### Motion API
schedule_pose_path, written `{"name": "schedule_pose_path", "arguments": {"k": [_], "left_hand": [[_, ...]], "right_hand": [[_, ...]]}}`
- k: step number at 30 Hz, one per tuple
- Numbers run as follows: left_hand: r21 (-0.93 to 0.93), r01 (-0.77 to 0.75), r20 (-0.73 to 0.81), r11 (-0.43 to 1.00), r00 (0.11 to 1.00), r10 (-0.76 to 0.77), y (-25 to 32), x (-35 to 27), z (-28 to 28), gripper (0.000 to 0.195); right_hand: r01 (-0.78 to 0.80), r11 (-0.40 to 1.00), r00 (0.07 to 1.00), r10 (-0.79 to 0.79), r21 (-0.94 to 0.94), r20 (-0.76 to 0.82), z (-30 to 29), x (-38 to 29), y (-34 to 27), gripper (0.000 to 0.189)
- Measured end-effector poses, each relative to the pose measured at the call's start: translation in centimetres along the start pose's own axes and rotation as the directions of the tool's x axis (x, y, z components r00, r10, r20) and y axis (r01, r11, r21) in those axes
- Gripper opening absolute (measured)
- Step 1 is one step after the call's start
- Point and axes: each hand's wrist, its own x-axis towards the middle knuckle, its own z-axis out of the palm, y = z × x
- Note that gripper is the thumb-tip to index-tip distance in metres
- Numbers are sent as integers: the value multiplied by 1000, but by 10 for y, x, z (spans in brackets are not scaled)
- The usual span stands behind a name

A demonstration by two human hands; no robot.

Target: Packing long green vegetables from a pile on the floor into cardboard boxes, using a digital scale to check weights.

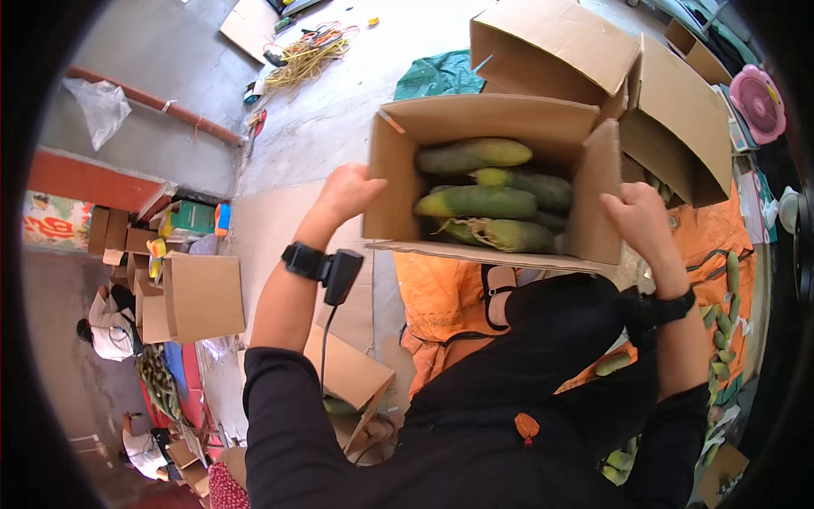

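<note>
An open cardboard box [493, 114] is in front of me, above the orange sheet. Inside lie several long, thick green gourd-like vegetables [477, 202] with yellowish ends. Dry, stringy strands show on one near the front wall. My left hand [348, 194] grips the box's left side, its thumb against the outer wall and its other fingers mostly hidden. On the opposite side my right hand [639, 213] holds the right wall in the same way. A black strap circles each wrist, and the left one carries a small device [343, 277] with a cable.
Large open cartons [553, 48] stand just beyond the box at the right. More green vegetables [725, 331] lie on the orange sheet [432, 299]. Coiled yellow cord [311, 60] is on the floor. Two people [111, 331] are at the far left near stacked cartons [203, 296].
</note>
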Motion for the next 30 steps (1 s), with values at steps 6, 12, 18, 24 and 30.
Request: {"name": "schedule_pose_path", "arguments": {"k": [6,12,18,24,30], "left_hand": [[66,147,-55,987,988,-143,-124,-84,-21,39],[324,376,61,868,907,-416,-232,-167,8,43],[332,469,27,819,863,-505,-266,-224,66,37],[333,558,0,760,806,-592,-276,-252,86,39],[301,644,-62,703,749,-660,-252,-220,75,36]], "right_hand": [[24,998,969,-10,-53,246,74,-18,-105,29],[-114,985,891,43,133,452,169,-99,-166,22],[-53,996,589,-25,69,808,228,-152,-178,31],[178,964,613,-264,196,744,217,-143,-176,32],[105,895,768,-350,433,537,134,-89,-169,36]]}}
